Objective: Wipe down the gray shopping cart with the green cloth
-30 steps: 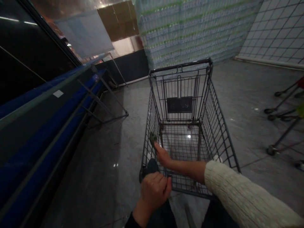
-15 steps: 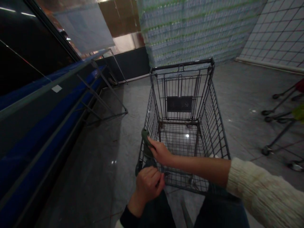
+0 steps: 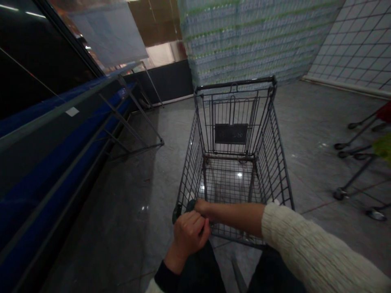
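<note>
A dark metal shopping cart [image 3: 282, 162] stands in front of my knees, its handle bar at the far end and its basket bare. My right hand [image 3: 201, 207] reaches across the near end of the basket, closed on a dark green cloth [image 3: 191, 204]. Only a small part of the cloth shows, against the left side rim near the corner. Just below, my left hand [image 3: 190, 232] is closed over the cart's near rim by that corner; its fingertips are hidden. The two hands nearly touch, the left partly covering the right.
Along the left runs a long metal-framed rack [image 3: 137, 106] with blue panels [image 3: 36, 175]. Wrapped stacks of bottles [image 3: 244, 44] rise behind the cart. A wire grid panel [image 3: 360, 44] stands at the back right, and wheeled cart legs [image 3: 354, 179] are at the right edge.
My right hand has drawn the cloth toward me along the left side rim, down to my left hand. The left hand and the cart have hardly moved.
</note>
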{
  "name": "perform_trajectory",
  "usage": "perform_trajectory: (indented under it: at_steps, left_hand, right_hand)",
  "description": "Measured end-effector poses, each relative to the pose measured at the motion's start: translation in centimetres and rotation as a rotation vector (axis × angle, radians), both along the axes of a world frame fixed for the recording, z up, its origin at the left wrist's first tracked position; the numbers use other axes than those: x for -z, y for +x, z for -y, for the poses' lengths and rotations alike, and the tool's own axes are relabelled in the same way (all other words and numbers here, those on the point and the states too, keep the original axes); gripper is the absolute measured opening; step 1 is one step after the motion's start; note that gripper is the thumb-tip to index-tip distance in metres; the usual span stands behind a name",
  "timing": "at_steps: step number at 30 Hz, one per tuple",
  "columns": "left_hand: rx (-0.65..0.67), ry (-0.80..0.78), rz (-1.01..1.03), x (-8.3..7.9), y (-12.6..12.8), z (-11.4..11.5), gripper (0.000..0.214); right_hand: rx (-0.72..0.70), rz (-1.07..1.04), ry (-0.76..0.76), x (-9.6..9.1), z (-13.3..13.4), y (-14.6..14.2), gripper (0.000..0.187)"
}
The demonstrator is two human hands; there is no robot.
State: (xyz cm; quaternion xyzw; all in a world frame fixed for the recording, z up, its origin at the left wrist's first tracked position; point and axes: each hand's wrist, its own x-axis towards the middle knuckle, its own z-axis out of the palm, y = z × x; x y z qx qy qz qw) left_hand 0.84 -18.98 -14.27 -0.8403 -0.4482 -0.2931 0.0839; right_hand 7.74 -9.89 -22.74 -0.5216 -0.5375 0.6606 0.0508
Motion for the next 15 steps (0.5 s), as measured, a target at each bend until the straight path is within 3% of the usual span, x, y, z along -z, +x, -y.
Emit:
perform_trajectory:
  at_steps: [3,8,11,15]
  left_hand:
    - [-0.003,0.000,0.016,-0.2,-0.3,0.0,0.031]
    - [0.042,0.012,0.074,-0.2,-0.7,0.0,0.034]
    - [0.052,0.009,0.096,-0.1,-0.5,0.1,0.033]
    - [0.055,-0.025,0.120,-0.6,0.4,0.6,0.033]
  right_hand:
    - [-0.012,-0.043,-0.049,-2.7,-2.3,1.1,0.016]
    - [-0.100,-0.282,0.046,-6.7,-5.2,6.2,0.029]
    - [-0.240,-0.302,0.033,-6.5,-4.2,8.5,0.037]
    - [-0.281,-0.224,-0.063,-3.6,-4.0,10.1,0.041]
